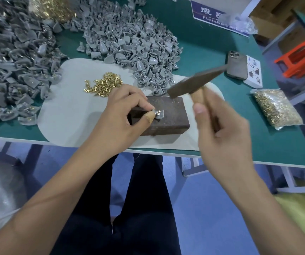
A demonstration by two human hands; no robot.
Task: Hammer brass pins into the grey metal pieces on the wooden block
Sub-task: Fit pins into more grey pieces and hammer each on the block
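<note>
Green bench top (212,43) fills the view, with a pale mat (70,111) laid over its near edge. Grey piles (129,43) of metal pieces spread across the back and left, one crowding right up to the far edge of the block (168,115). That dark block sits on the mat, and on its top lies the piece (159,113) being worked, with a pin seated in it.

The left hand (122,111) pinches the piece at its left end, thumb and forefinger close beside the pin. The right hand (221,129) grips the handle of the hammer (194,80), whose blurred head hangs raised above the block's far right corner.

To land this well, the blow should probably fall straight down on the pin head, short and square, with the left fingertips held back from the line of strike; they look like the main risk.

Loose pins (103,84) lie heaped on the mat behind the left hand. A bag of pins (276,109) rests to the right, a phone (237,64) beyond it. Neither seems to obstruct the swing.
</note>
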